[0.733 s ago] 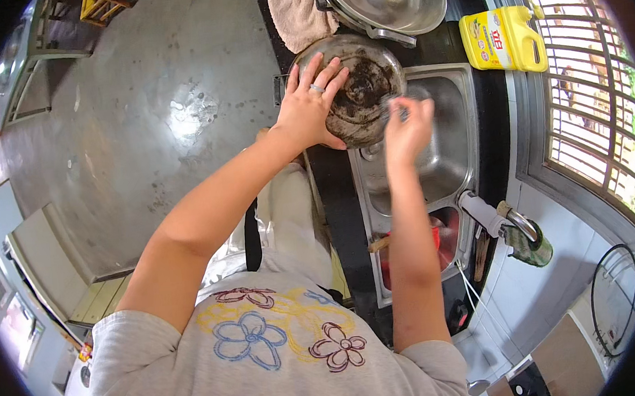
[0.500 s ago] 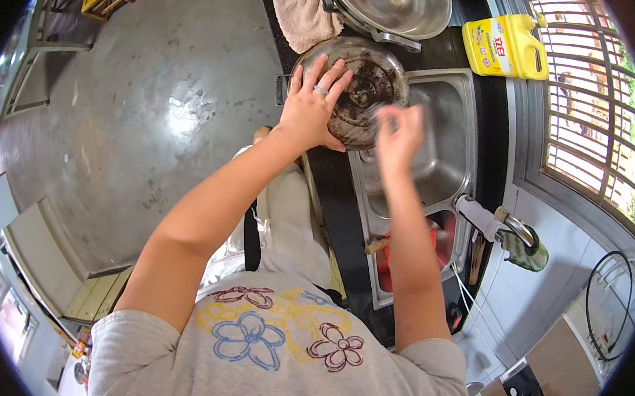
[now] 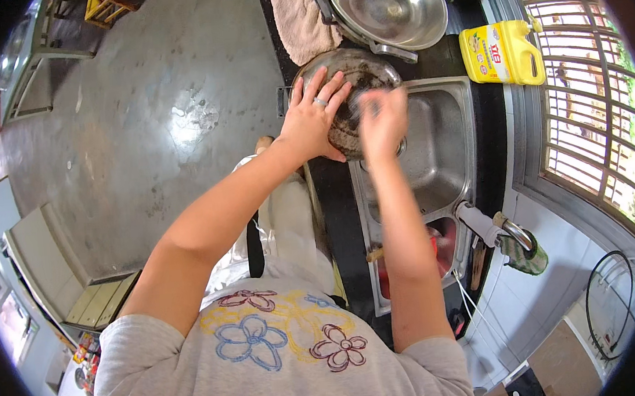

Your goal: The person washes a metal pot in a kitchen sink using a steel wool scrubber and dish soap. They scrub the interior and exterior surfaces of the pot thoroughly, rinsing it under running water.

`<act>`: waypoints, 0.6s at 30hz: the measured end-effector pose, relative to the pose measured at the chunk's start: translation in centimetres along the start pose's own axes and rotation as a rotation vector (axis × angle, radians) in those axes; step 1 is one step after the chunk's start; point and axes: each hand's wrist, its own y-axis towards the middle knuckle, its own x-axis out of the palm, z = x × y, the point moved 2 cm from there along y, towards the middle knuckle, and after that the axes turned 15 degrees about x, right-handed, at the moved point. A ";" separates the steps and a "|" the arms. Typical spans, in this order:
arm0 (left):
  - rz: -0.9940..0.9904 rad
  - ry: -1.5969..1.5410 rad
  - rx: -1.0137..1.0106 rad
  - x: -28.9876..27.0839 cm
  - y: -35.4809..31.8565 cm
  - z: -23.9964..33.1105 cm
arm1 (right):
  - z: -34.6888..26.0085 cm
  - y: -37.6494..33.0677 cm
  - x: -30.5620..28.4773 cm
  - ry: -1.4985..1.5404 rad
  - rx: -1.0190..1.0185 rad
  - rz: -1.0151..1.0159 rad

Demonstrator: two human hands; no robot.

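A round metal pan [image 3: 350, 126] lies across the counter and the sink's far left corner, its upturned face stained dark brown and black. My left hand [image 3: 314, 117] is spread flat over its left part, fingers apart, a ring on one finger. On the pan's right part is my right hand [image 3: 384, 123], fingers curled closed and smeared by motion. Whatever the right fingers hold against the stained surface is hidden.
Right of the pan is a steel sink [image 3: 443, 145]; a smaller basin nearer me holds a red thing [image 3: 438, 242]. A steel pot [image 3: 389, 9], a beige towel [image 3: 297, 15] and a yellow jug [image 3: 502, 54] stand around. A faucet [image 3: 515, 230] carries a green cloth [image 3: 525, 255].
My right hand has moved a little left and up across the pan, still closed. My left hand keeps its place on the pan. The view has shifted slightly.
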 end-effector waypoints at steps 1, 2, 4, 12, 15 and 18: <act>0.014 -0.004 -0.001 0.0 -0.1 -0.2 | -1.1 -2.9 0.0 0.017 -0.044 -0.178; 0.002 0.001 0.005 0.0 -0.1 -0.2 | -1.7 -4.9 -0.2 0.011 0.007 -0.204; -0.025 0.007 0.019 0.1 0.0 -0.2 | -0.5 -2.4 -0.7 0.026 -0.055 -0.172; 0.036 0.017 -0.004 0.0 -0.2 -0.2 | -1.6 -4.6 0.8 0.018 -0.032 -0.171; 0.124 -0.061 0.038 0.0 -0.4 0.0 | 0.5 -0.1 0.4 -0.112 -0.090 -0.060; 0.183 -0.148 0.092 -0.2 -0.4 -0.6 | 2.3 5.7 -0.4 -0.248 0.127 0.054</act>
